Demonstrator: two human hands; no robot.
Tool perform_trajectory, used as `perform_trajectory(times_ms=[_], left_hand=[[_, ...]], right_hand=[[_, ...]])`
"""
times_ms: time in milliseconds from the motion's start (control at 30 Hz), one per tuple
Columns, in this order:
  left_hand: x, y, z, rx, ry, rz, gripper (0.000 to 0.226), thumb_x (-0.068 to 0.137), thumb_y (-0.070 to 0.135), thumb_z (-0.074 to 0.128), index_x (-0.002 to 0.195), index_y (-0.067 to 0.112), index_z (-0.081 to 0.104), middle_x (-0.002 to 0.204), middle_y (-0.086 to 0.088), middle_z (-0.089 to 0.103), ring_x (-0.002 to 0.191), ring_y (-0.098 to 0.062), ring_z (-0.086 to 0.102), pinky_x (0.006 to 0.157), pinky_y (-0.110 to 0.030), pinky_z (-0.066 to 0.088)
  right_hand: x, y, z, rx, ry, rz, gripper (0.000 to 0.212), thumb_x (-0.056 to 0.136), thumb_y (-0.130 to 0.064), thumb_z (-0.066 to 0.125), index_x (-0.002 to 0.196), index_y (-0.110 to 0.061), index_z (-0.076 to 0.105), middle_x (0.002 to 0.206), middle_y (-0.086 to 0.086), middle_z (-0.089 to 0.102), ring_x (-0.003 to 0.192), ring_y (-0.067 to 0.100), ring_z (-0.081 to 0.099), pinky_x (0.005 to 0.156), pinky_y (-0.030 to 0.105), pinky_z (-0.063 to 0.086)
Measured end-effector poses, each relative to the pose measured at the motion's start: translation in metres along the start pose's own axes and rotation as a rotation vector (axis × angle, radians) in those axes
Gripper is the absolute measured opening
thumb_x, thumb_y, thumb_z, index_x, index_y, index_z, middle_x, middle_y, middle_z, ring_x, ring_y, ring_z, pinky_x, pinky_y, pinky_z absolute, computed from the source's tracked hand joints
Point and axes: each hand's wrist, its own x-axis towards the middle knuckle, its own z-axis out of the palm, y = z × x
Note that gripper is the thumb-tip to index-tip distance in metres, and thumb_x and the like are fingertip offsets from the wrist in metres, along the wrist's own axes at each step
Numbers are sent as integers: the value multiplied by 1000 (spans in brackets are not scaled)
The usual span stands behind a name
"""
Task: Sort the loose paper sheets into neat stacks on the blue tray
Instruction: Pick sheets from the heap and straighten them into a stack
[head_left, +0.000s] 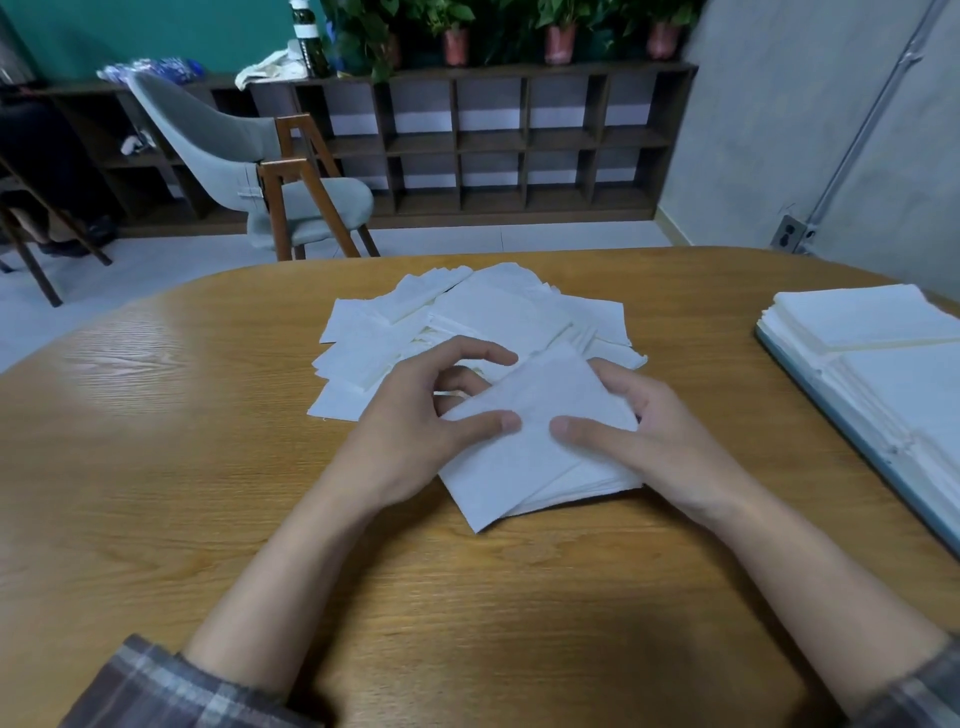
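Note:
A small bundle of white paper sheets (524, 462) lies tilted in front of me on the wooden table. My left hand (415, 431) grips its left side, thumb on top and fingers curled behind. My right hand (649, 436) grips its right side, thumb pressed on top. Behind the bundle spreads a loose, messy pile of white sheets (467, 322). At the far right the blue tray (810, 384) holds neat stacks of white sheets (872, 322), its right part cut off by the frame.
The wooden table (208, 467) has a curved far edge. Beyond it stand a grey chair with wooden legs (270, 171), a low dark shelf unit (519, 140) with potted plants on top, and a grey wall at the right.

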Motion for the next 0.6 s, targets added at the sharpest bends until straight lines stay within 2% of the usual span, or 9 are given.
perform_trajectory(times_ms=[100,200,267,433,467,533,600], left_hand=[[-1,2,2,18,-48,-13,41,82,20,91,115,36,72,85,2,74,76,-15,71,67,-23,53],[-1,1,4,43,-88,-2,42,81,23,91,114,38,72,86,0,76,84,-19,72,74,-33,53],[-1,1,3,35,-95,3,42,80,23,92,114,38,72,85,-1,77,87,-23,73,78,-38,54],[0,-1,4,74,-62,13,43,79,25,93,113,40,72,85,1,77,88,-22,72,80,-41,56],[0,-3,4,108,-54,29,44,79,26,93,114,42,72,87,5,76,87,-19,71,80,-38,55],[-2,-5,5,196,-10,96,49,78,29,93,119,43,70,92,13,71,87,-12,67,77,-24,53],[-2,-7,7,314,82,222,55,78,33,93,126,40,67,103,16,68,96,-10,64,79,-14,46]], right_hand=[[-1,1,3,-46,-49,-2,45,91,-23,81,132,-29,65,126,-7,74,119,13,69,101,36,53],[0,1,5,-81,-26,-3,51,84,-32,77,132,-40,61,124,-14,71,116,8,67,95,29,50],[1,2,5,-75,-32,-2,53,86,-30,79,134,-44,60,124,-15,70,117,8,66,95,28,49],[0,2,6,-132,-43,-28,62,95,-19,78,140,-51,51,128,-11,66,119,15,65,107,45,51],[0,2,7,-147,-37,-34,64,95,-18,77,142,-52,49,130,-12,64,120,16,64,109,47,50],[1,4,8,-177,-19,-58,68,95,-15,76,144,-52,46,136,-15,60,126,15,59,114,51,46],[1,5,5,-173,-2,-92,71,96,-12,75,147,-51,44,145,-16,55,134,15,54,117,52,42]])
